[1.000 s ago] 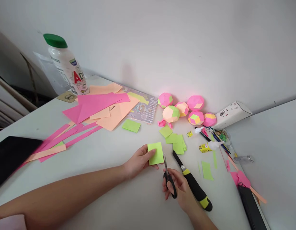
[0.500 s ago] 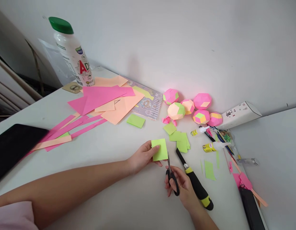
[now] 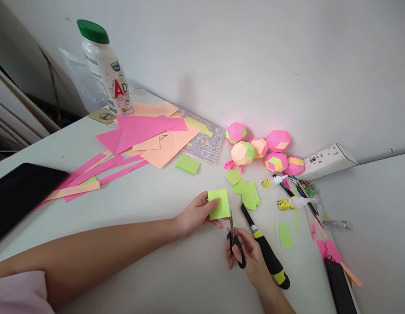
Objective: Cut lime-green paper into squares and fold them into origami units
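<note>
left hand point(image 3: 197, 214) pinching square green paper point(image 3: 221, 205), right hand point(image 3: 251, 254) gripping slim metal scissors point(image 3: 233, 237)

I get soft, diffuse light, a faint shadow point(image 3: 187, 89) on the wall point(image 3: 274, 52), gloom beyond the left edge of the table point(image 3: 150, 274), wide-angle stretching.

The left forearm point(image 3: 133, 240) is being held outstretched, the left hand point(image 3: 196, 212) pinched; the right hand point(image 3: 251, 256) is being held curled.
</note>
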A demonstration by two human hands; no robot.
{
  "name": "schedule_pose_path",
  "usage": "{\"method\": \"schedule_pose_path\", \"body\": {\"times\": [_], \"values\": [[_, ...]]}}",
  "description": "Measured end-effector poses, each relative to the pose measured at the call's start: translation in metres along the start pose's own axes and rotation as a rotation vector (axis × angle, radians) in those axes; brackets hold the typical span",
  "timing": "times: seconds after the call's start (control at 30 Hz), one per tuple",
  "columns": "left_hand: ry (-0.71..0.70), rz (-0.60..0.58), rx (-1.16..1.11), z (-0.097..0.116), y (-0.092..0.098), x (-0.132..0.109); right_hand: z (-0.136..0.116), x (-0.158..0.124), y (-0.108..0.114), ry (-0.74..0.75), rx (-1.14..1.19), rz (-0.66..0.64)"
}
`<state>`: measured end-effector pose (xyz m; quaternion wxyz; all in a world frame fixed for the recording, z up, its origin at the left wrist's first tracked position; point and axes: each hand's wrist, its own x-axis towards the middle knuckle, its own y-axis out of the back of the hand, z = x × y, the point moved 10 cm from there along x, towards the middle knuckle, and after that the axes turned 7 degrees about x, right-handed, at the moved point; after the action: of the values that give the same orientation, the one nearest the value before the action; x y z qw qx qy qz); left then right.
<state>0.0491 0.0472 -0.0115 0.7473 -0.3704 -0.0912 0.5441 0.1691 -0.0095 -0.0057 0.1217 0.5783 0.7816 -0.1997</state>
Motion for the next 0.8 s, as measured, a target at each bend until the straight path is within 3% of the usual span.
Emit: {"method": "schedule_pose_path", "body": {"times": [0.8], "values": [[0.022,-0.053,0.086,0.0029,-0.0069,-0.0031,0.0010,-0.0004,0.0042,0.006,0.006,0.057]]}}
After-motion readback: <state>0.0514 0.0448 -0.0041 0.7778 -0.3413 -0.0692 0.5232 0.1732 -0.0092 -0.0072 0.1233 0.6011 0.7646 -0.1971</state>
